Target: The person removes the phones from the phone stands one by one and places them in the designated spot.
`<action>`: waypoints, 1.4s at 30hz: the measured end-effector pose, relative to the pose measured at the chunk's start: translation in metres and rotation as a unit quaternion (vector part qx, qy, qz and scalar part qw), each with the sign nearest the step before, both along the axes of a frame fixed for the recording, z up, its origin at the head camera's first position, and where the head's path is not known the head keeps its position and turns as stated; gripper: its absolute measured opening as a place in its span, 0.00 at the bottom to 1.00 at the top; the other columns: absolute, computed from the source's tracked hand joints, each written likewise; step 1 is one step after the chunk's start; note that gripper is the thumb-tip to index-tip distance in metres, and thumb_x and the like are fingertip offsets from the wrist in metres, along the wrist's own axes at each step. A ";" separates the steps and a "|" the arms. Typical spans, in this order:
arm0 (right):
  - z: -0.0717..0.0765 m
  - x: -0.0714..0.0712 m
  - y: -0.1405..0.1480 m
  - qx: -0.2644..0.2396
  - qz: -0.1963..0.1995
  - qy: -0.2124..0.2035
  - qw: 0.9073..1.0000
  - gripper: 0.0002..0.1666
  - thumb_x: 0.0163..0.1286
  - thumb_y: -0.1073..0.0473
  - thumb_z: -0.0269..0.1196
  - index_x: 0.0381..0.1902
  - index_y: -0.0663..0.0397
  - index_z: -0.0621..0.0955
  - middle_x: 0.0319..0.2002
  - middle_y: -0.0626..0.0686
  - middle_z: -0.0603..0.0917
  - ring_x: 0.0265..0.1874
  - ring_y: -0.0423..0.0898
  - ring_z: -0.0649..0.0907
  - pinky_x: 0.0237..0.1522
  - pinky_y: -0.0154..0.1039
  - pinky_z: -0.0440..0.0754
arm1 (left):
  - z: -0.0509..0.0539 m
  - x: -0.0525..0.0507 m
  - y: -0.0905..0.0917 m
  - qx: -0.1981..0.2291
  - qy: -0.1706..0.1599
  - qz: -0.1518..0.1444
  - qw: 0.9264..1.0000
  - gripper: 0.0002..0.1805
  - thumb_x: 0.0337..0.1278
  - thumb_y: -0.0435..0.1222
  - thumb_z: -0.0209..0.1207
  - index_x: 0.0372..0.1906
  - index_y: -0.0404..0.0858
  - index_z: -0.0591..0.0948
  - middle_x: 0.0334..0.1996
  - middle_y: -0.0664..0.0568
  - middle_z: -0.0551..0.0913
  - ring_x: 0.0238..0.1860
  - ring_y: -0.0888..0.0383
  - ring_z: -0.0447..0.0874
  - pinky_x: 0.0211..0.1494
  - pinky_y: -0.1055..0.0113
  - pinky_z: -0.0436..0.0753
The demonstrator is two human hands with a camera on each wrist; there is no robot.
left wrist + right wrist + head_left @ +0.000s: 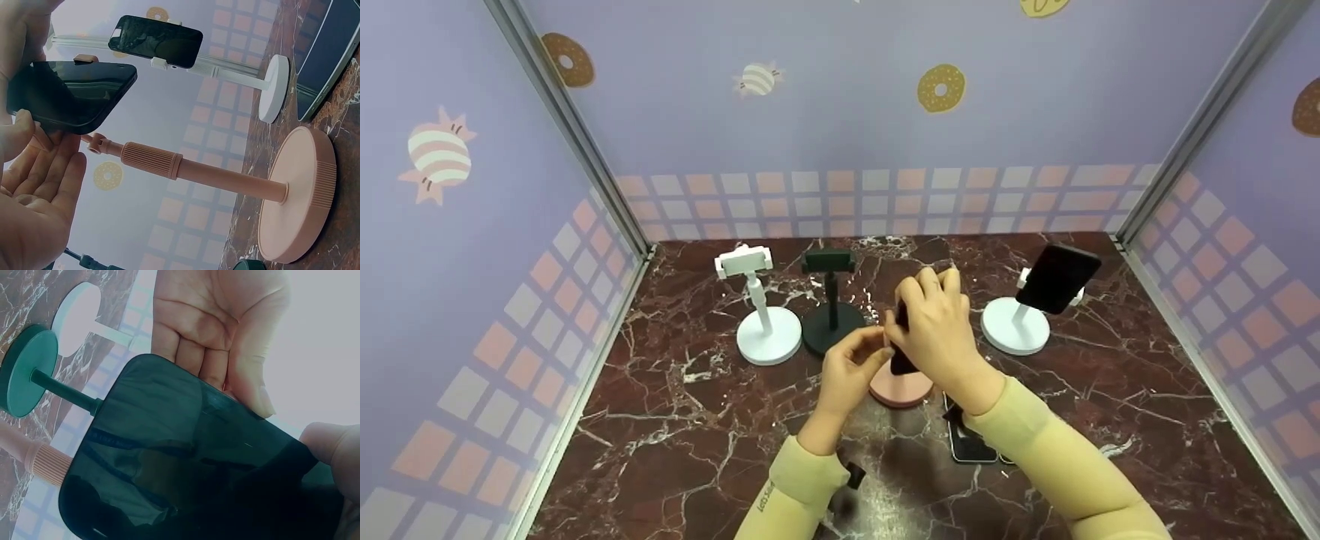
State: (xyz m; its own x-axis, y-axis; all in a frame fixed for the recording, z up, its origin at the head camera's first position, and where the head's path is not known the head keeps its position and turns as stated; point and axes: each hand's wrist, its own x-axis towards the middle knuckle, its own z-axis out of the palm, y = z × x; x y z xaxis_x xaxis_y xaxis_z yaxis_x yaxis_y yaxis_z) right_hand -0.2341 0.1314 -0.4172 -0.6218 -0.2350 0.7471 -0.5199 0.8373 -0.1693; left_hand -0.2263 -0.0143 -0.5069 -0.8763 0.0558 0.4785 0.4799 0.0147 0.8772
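Observation:
A black smartphone [73,93] is at the head of a pink phone stand [225,183]; its round base [901,391] rests on the table. My right hand [937,322] grips the phone from above, its fingers curled over the upper part. From the left, my left hand [847,375] pinches the pink clamp arm [42,136] at the phone's side edge, thumb in front and fingers behind. The right wrist view has the dark screen [169,455] close up, with the left palm [208,309] beyond it. Most of the clamp is hidden.
On the left stand a white phone stand [769,337] and a black one [832,330]. To the right, another white stand [1014,328] bears a phone [1059,279]. A phone [973,446] lies on the marbled table, partly under the right sleeve. Patterned panels enclose the table.

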 end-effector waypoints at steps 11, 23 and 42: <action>0.002 0.001 0.002 -0.001 0.008 -0.005 1.000 0.15 0.55 0.60 0.71 0.34 0.55 0.75 0.33 0.58 0.75 0.42 0.60 0.71 0.26 0.49 0.68 | 0.000 0.000 0.000 0.002 0.004 -0.003 1.000 0.13 0.59 0.27 0.69 0.49 0.27 0.85 0.43 0.36 0.89 0.45 0.58 0.89 0.49 0.69 0.87; 0.002 0.001 0.005 -0.005 0.019 -0.014 1.000 0.16 0.55 0.61 0.71 0.34 0.55 0.74 0.33 0.57 0.74 0.42 0.60 0.72 0.27 0.49 0.68 | 0.000 0.001 0.000 0.003 0.000 -0.011 1.000 0.13 0.60 0.25 0.67 0.49 0.27 0.85 0.44 0.35 0.88 0.45 0.61 0.88 0.50 0.69 0.87; 0.002 0.000 0.009 -0.015 0.042 -0.023 0.999 0.16 0.54 0.62 0.72 0.35 0.55 0.75 0.34 0.56 0.75 0.42 0.59 0.71 0.29 0.48 0.68 | 0.000 0.000 0.001 0.020 0.007 -0.028 0.999 0.13 0.60 0.26 0.68 0.48 0.26 0.84 0.45 0.33 0.88 0.46 0.61 0.88 0.51 0.68 0.87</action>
State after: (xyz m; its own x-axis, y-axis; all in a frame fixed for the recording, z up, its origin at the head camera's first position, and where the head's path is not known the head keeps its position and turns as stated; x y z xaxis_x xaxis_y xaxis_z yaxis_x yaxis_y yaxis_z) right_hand -0.2342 0.1408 -0.4151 -0.6344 -0.2657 0.7259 -0.5788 0.7858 -0.2182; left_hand -0.2259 -0.0132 -0.5073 -0.8654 0.0849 0.4939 0.4916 -0.0480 0.8695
